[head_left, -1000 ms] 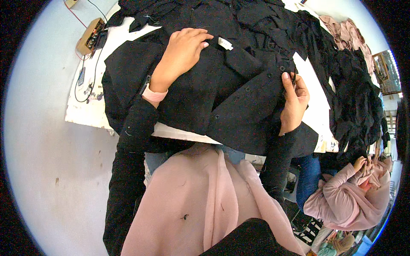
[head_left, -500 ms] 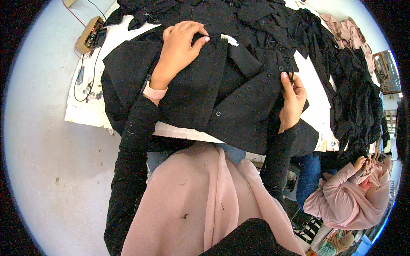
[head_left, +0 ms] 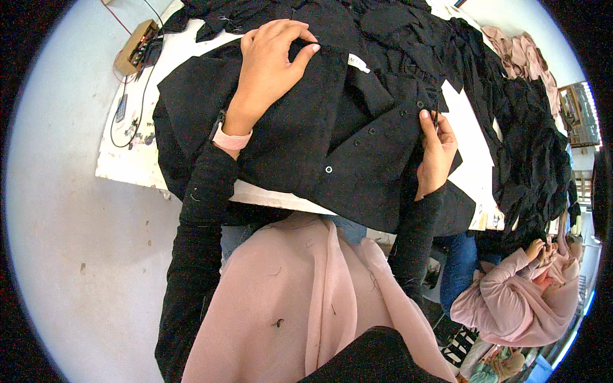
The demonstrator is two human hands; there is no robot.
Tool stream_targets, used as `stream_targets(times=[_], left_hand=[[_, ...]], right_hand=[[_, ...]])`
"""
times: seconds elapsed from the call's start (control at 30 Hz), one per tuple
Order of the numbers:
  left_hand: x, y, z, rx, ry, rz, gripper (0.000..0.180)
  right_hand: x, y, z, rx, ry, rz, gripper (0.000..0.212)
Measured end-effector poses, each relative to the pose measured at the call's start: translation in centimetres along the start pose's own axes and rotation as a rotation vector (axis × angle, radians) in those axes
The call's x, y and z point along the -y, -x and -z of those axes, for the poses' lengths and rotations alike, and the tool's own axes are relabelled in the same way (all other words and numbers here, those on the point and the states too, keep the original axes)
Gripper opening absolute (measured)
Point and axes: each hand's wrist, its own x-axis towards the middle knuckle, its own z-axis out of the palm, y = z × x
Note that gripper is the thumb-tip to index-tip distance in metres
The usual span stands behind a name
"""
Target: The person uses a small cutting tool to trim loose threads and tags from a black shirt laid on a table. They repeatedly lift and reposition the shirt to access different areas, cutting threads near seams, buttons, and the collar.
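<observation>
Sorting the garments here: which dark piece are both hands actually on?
The black buttoned shirt spread on the table; left hand presses its shoulder, right hand pinches its button edge. The black heap lies untouched.

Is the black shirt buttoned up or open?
Open at the front. The black shirt has one front panel folded back, its buttons unfastened, under the left hand and right hand.
</observation>
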Motion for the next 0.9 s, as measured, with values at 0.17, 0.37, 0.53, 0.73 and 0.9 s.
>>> stream_targets(times=[0.17,0.37,0.53,0.73,0.9], left_hand=[[-0.3,0.1,0.3,0.006,-0.033,0.005,0.017],[-0.9,-0.1,1.5,0.016,-0.059,0.056,0.028],[-1.8,-0.3,3.9,-0.028,-0.118,0.058,0.03],[-3.5,-0.7,7.0,0.012,0.065,0.04,0.032],[-3.9,-0.9,6.0,0.019,0.254,0.04,0.031]], right_hand=[[0.4,0.4,-1.2,-0.02,0.105,0.08,0.03],[2.1,6.1,-4.1,0.289,0.6,0.478,0.056],[0.4,11.8,-6.4,1.018,1.182,0.48,0.074],[2.1,8.3,4.0,0.047,0.792,0.503,0.041],[8.7,11.0,21.7,-0.965,0.872,0.349,0.03]])
